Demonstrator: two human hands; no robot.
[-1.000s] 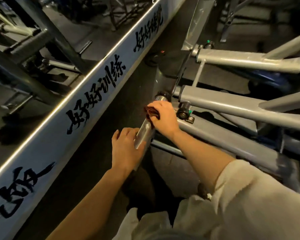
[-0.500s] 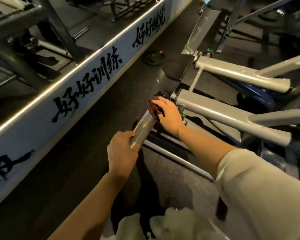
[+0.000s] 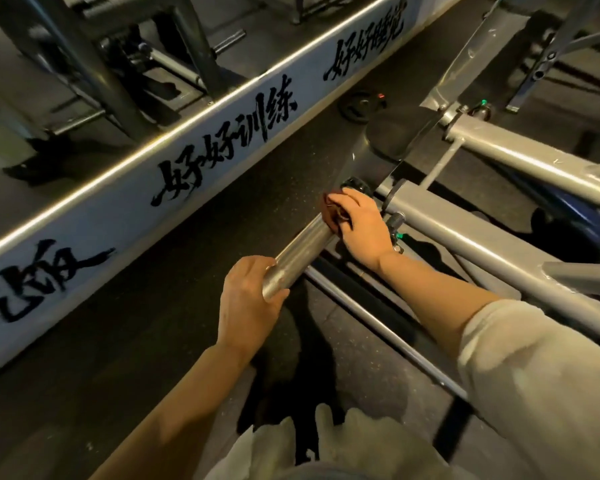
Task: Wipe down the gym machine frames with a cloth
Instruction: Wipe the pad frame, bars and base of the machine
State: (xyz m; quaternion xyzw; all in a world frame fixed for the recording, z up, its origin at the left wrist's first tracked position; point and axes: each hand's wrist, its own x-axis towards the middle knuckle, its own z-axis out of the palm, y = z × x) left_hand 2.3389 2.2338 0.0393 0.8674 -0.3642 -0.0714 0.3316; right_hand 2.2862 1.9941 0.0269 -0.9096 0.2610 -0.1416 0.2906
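Observation:
A shiny chrome bar (image 3: 300, 249) sticks out toward me from a grey gym machine frame (image 3: 471, 233). My left hand (image 3: 248, 299) is wrapped around the near end of the bar. My right hand (image 3: 361, 226) presses a dark red cloth (image 3: 329, 211) onto the far end of the bar, close to a black collar (image 3: 355, 185) where it joins the frame. Most of the cloth is hidden under my fingers.
A long white wall strip (image 3: 129, 202) with black brush lettering and a metal rail runs diagonally on the left, below a mirror that reflects machines. A black weight plate (image 3: 361, 105) lies on the dark rubber floor. Grey frame tubes (image 3: 534, 161) cross on the right. A thin rod (image 3: 378, 323) runs along the floor.
My right hand and the cloth have slid up the chrome bar toward the black collar. My left hand has shifted down to the bar's near end. The view has pulled back and tilted.

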